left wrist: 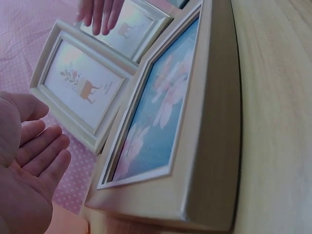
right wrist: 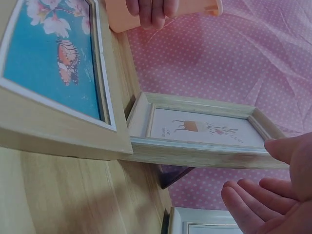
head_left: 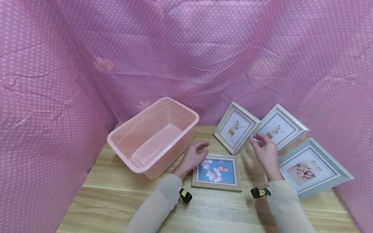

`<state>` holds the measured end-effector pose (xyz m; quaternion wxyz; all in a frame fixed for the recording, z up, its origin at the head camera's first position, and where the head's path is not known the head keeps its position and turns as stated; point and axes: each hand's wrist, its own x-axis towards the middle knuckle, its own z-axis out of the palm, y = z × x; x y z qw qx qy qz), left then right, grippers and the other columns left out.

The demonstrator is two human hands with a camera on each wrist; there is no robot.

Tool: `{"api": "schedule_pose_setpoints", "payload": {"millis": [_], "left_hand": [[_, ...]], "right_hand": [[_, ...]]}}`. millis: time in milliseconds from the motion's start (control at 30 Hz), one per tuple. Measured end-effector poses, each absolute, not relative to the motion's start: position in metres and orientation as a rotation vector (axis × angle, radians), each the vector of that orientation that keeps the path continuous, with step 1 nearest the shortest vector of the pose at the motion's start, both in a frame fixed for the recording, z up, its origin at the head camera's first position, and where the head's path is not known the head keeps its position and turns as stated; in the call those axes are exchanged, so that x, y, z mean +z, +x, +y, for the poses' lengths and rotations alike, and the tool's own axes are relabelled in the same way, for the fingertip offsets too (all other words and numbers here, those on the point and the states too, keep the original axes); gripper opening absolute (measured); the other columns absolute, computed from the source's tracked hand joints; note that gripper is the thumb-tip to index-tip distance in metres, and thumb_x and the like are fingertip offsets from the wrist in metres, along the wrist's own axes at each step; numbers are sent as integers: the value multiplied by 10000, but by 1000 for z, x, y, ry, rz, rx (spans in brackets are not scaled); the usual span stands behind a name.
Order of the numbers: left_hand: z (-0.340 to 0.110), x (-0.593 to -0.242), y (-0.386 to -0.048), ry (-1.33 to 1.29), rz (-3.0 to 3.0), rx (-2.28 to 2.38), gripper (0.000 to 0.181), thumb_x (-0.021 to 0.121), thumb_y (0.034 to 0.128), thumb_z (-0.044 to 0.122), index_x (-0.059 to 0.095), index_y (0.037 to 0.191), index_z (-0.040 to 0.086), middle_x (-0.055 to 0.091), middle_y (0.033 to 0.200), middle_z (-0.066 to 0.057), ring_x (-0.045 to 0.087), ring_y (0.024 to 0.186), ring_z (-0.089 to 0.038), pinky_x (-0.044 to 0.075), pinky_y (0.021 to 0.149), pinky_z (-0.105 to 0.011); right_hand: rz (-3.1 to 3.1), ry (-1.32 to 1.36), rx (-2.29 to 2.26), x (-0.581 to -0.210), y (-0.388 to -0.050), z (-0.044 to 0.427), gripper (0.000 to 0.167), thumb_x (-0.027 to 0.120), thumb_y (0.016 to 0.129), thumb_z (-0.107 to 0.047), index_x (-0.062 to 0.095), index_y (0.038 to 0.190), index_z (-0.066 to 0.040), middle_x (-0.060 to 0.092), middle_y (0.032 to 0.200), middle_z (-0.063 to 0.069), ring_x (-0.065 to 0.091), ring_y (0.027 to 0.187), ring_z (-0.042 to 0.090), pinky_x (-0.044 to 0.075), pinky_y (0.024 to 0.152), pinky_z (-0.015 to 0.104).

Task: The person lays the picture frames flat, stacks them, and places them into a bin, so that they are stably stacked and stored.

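A picture frame with a blue picture of blossoms and a butterfly [head_left: 216,172] lies flat on the table. My left hand [head_left: 194,157] is over its upper left corner, beside the pink bin; in the left wrist view its fingers [left wrist: 46,151] are loosely bent with nothing in them. Behind it a cream picture frame [head_left: 235,127] with a plant print stands tilted back. My right hand [head_left: 264,153] is by that frame's right edge, thumb [right wrist: 282,148] close to it and fingers apart; whether the thumb touches is unclear. A white picture frame [head_left: 279,127] stands behind this hand.
The pink plastic bin [head_left: 152,165] stands at the left on the wooden table [head_left: 116,200]. A pale blue-grey picture frame [head_left: 316,168] with a flower photo stands at the right. Pink dotted cloth [head_left: 186,58] hangs around the back and sides.
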<state>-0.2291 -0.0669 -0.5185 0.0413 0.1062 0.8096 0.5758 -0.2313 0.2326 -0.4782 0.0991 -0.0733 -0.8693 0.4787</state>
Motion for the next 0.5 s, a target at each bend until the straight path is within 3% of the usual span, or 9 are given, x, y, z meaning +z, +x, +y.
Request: {"api": "schedule_pose_setpoints", "payload": {"millis": [233, 500], "left_hand": [[-63, -520, -234, 316, 2469, 1756, 408, 674, 1035, 94, 649, 1437, 28, 673, 1480, -181, 636, 1398, -375, 517, 1213, -469], [-65, -525, -237, 317, 2457, 1758, 398, 670, 1036, 89, 652, 1428, 19, 677, 1469, -186, 641, 1391, -374, 522, 1209, -467]], "right_hand": [[-2568, -243, 1444, -481, -245, 222, 544, 695, 1061, -308, 598, 1465, 43, 694, 1412, 262, 722, 1241, 430, 522, 766, 22], [-2527, -272, 1372, -490, -254, 214, 373, 688, 1060, -288, 707, 1239, 39, 760, 1240, 275, 754, 1103, 404, 457, 694, 17]]}}
